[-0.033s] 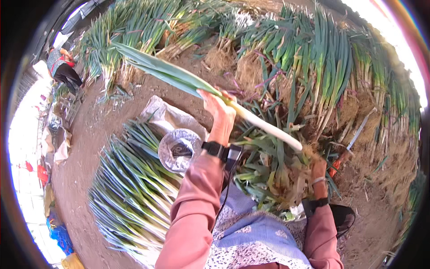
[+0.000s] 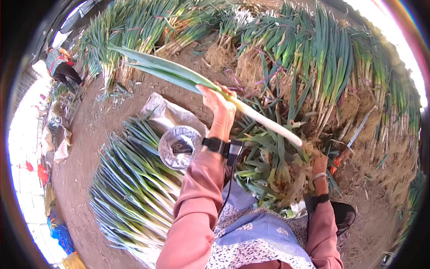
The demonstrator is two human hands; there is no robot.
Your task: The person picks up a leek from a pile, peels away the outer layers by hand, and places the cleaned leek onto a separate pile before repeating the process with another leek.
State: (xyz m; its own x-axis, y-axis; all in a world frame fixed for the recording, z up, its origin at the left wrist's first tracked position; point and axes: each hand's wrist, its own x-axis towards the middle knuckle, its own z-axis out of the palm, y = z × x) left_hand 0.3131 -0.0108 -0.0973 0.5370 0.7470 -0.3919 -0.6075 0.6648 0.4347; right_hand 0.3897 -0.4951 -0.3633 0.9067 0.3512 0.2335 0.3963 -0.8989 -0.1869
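Observation:
My left hand (image 2: 218,103) is wrapped round a long green onion (image 2: 266,123) near where its green leaves meet the white stalk. Its leaves slant up to the far left, and the white end points down to the right. Close to that root end, my right hand (image 2: 319,162) is curled beside brown roots and withered skins; its fingertips are partly hidden. Below the stalk, stripped outer leaves (image 2: 280,168) lie heaped in front of my lap. Trimmed green onions (image 2: 134,188) are laid side by side to my left.
A round, plastic-lined container (image 2: 180,148) stands beside a pale sack (image 2: 168,112). Tied green onion bundles (image 2: 313,58) line the far side and right. A long blade with an orange handle (image 2: 358,130) lies at right. Another person (image 2: 62,67) bends at far left.
The green onion and my left hand have barely shifted. My right hand has moved very slightly at the root end.

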